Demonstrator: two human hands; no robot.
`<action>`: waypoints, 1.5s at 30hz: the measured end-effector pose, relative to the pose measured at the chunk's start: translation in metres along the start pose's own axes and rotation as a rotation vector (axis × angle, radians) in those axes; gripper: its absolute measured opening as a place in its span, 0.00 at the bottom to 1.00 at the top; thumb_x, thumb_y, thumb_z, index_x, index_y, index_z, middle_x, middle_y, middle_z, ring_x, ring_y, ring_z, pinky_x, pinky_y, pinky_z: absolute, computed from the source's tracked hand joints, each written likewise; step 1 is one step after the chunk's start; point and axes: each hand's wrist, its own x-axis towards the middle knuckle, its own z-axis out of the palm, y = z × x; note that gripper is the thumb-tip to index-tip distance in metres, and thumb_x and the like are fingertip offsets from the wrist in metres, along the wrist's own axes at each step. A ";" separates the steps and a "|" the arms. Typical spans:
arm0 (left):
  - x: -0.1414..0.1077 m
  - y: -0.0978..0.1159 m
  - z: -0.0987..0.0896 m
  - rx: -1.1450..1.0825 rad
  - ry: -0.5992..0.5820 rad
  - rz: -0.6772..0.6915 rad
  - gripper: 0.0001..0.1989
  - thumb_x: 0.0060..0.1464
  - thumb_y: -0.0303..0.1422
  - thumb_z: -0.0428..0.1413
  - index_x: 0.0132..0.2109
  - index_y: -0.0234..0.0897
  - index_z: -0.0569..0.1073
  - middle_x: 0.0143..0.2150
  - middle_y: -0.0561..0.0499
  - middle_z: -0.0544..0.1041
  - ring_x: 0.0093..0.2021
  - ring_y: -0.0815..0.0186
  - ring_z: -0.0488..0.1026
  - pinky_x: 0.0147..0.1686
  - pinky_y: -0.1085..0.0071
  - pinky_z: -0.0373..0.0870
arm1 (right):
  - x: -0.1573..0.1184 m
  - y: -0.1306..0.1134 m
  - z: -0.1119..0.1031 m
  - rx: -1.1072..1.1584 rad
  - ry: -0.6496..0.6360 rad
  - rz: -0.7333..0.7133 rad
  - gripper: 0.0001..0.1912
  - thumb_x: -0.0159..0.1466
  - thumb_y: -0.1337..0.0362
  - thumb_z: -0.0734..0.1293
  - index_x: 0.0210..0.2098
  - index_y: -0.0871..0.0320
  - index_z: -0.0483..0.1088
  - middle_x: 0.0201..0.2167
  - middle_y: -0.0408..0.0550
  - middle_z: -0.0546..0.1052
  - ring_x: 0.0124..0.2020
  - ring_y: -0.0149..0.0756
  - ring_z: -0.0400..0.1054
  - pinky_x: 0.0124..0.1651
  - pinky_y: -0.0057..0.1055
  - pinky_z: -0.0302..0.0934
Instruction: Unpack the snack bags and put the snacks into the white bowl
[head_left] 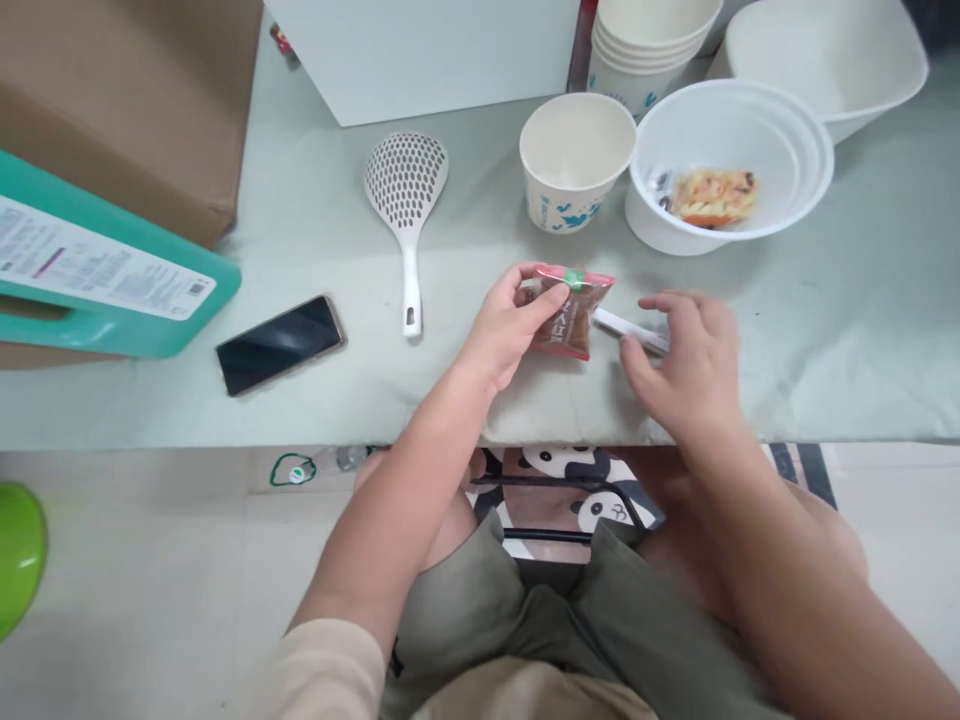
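Observation:
My left hand (pixel 506 325) is closed on a small brown snack packet (pixel 562 320) with red edges, pale lettering and a green patch near its top. The thumb presses its front, and the other fingers are partly hidden behind it. To the right, my right hand (pixel 690 355) hangs over the table with thumb and forefinger apart. Just beneath it shows a slim white stick-like thing (pixel 626 328); its kind I cannot make out, and part of it is hidden by the hand. Beyond the hands stands a white paper cup (pixel 574 195) with a blue leaf print.
A white bowl (pixel 739 110) holds a wrapped food piece (pixel 716 197). Behind are stacked paper cups (pixel 645 70) and a white tub (pixel 832 60). Leftward lie a white skimmer (pixel 409 220), a phone (pixel 281 345), a teal container (pixel 195 310) and a cardboard box (pixel 150 100).

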 end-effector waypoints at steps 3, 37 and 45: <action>0.000 -0.003 0.011 -0.008 0.009 0.008 0.13 0.54 0.38 0.71 0.42 0.42 0.77 0.33 0.53 0.78 0.30 0.66 0.77 0.42 0.62 0.80 | 0.005 0.006 0.001 0.000 -0.079 0.007 0.18 0.63 0.60 0.66 0.52 0.52 0.73 0.52 0.60 0.79 0.54 0.59 0.71 0.55 0.58 0.64; 0.026 0.009 -0.001 -0.294 0.010 -0.056 0.15 0.56 0.41 0.63 0.49 0.41 0.79 0.50 0.44 0.83 0.57 0.48 0.81 0.51 0.56 0.79 | 0.040 -0.038 -0.001 1.222 -0.534 0.668 0.11 0.65 0.52 0.64 0.35 0.53 0.69 0.17 0.36 0.63 0.15 0.30 0.55 0.20 0.31 0.50; 0.022 0.002 -0.003 -0.222 -0.048 0.008 0.15 0.61 0.42 0.58 0.50 0.41 0.81 0.43 0.46 0.84 0.45 0.53 0.83 0.43 0.61 0.79 | 0.028 -0.063 -0.001 1.394 -0.738 0.762 0.26 0.57 0.39 0.75 0.34 0.54 0.67 0.19 0.40 0.75 0.18 0.30 0.70 0.21 0.25 0.62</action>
